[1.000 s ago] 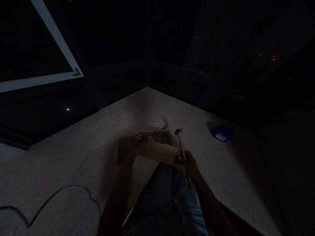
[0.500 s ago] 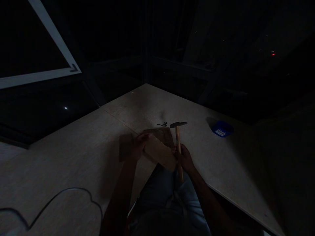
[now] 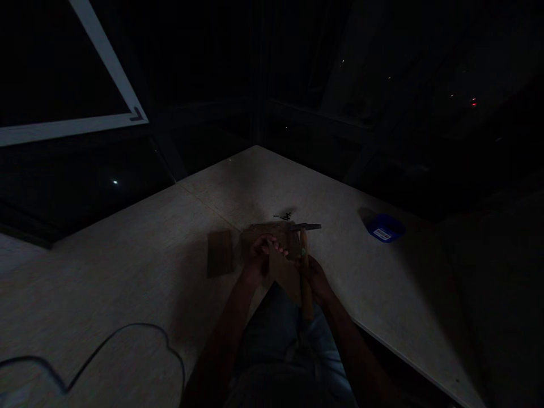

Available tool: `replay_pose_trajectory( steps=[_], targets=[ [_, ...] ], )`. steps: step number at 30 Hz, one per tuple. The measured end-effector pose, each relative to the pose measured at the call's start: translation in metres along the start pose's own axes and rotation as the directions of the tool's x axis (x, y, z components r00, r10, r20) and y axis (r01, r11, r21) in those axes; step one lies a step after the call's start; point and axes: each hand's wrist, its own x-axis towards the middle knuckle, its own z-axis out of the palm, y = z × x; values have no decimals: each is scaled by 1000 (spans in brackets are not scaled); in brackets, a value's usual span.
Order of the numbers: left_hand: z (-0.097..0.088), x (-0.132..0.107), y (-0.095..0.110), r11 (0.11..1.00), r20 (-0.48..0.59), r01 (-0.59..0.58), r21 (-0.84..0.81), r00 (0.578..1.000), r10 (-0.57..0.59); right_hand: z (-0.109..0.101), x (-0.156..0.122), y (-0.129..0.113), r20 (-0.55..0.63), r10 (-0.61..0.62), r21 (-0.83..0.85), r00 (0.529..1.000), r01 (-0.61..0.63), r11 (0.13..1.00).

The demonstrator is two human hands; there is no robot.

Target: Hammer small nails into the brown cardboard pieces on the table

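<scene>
My left hand [image 3: 257, 256] is closed on the edge of a flat brown board [image 3: 284, 276], which is held tilted above my lap. My right hand [image 3: 315, 276] is wrapped round the wooden handle of a hammer [image 3: 305, 255], its metal head pointing away from me. The fingers of my right hand also come close to the board's right edge; in the dim light I cannot tell whether they grip it. Beneath and behind my hands a wooden block [image 3: 272, 229] lies on the table. Several small dark nails [image 3: 285, 216] are scattered just past it.
To the left of my hands a smaller brown block [image 3: 220, 253] lies on the pale table [image 3: 161, 238]. A blue plastic tub [image 3: 386, 228] with a white label stands at the right. A dark cable [image 3: 127, 326] curves across the near left. Dark windows border the far edges.
My left hand has moved right and nearer my right hand, and the board has turned more steeply. The small block at the left shows more fully. The hammer head has dipped slightly.
</scene>
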Motion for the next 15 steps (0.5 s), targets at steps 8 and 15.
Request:
replay_pose_trajectory(
  steps=[8,15],
  targets=[
    [0,18,13,927,-488,12,375,853,186,-14,-1,5,-46,-38,-83,998,35,996],
    [-14,20,5,917,-453,19,399,873,180,-16,-4,-5,-18,-10,-74,1000,9,997]
  ],
)
